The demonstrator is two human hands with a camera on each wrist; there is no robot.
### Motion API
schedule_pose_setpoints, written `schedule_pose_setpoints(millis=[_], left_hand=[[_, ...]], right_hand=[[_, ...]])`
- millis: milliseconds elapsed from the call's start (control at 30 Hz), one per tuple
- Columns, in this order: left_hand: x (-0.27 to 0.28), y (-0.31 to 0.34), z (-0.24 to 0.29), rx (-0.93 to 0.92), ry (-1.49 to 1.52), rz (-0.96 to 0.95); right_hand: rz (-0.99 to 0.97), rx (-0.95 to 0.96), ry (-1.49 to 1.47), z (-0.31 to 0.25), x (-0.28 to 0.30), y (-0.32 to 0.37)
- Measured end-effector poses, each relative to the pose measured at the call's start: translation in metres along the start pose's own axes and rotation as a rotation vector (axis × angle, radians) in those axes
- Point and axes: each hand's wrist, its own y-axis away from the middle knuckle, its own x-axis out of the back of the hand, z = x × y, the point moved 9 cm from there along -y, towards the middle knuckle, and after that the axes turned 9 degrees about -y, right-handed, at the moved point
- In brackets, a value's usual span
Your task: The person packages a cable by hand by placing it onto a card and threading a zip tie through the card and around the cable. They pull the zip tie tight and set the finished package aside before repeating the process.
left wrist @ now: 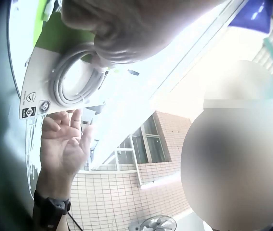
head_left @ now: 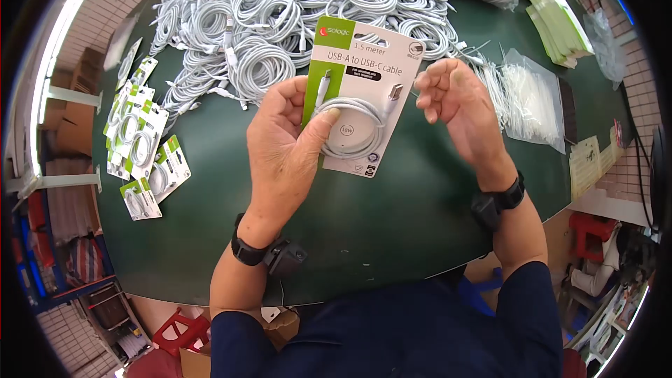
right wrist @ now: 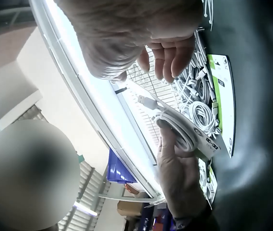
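Observation:
In the head view, my left hand (head_left: 280, 150) grips a white and green cable card (head_left: 378, 49) printed "USB-A to USB-C cable", thumb on the front and fingers behind. A coiled white USB cable (head_left: 378, 122) lies against its face under that thumb, its two plugs pointing up. To the right of the card my right hand (head_left: 465, 108) is raised, palm turned inward and fingers loosely bent, close to the card's edge. The left wrist view shows this right hand (left wrist: 62, 144) with a bare palm below the card (left wrist: 40, 79).
Many coiled white cables (head_left: 273, 63) are heaped at the back of the green table (head_left: 420, 238). Carded cables (head_left: 133, 133) lie in an overlapping pile at left. A bag of white cable ties (head_left: 532, 98) and stacks of green-white cards (head_left: 560, 28) sit at right.

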Motion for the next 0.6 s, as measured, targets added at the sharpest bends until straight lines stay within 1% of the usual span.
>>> schedule_pose_setpoints(millis=[33,133,167,267,300,400,467,500,600], left_hand=[[0.001,-0.001,-0.005,0.001,0.004,0.019],[0.001,-0.003,-0.023,0.071,0.019,0.003],[-0.001,-0.002,-0.025,0.071,0.044,0.01],[-0.007,-0.001,-0.031,0.089,0.116,0.007],[-0.008,-0.001,-0.034,0.111,0.138,-0.009],[-0.012,0.002,-0.051,0.212,0.264,-0.04],[-0.016,0.002,-0.061,0.271,0.347,-0.044],[-0.017,0.001,-0.062,0.265,0.36,-0.019],[-0.017,0.001,-0.051,0.158,0.249,0.04]], right_hand=[[0.002,-0.021,0.039,0.004,-0.008,0.005],[-0.041,0.006,0.269,0.012,-0.038,0.018],[-0.052,-0.037,0.25,0.017,-0.043,0.02],[-0.032,-0.088,0.197,0.035,-0.052,0.023],[-0.045,-0.197,0.181,0.034,-0.054,0.025],[-0.088,-0.09,0.211,0.026,-0.059,0.023],[-0.088,-0.138,0.286,0.031,-0.055,0.022],[-0.088,-0.159,0.324,0.034,-0.053,0.022],[-0.056,-0.154,0.317,0.038,-0.045,0.018]])
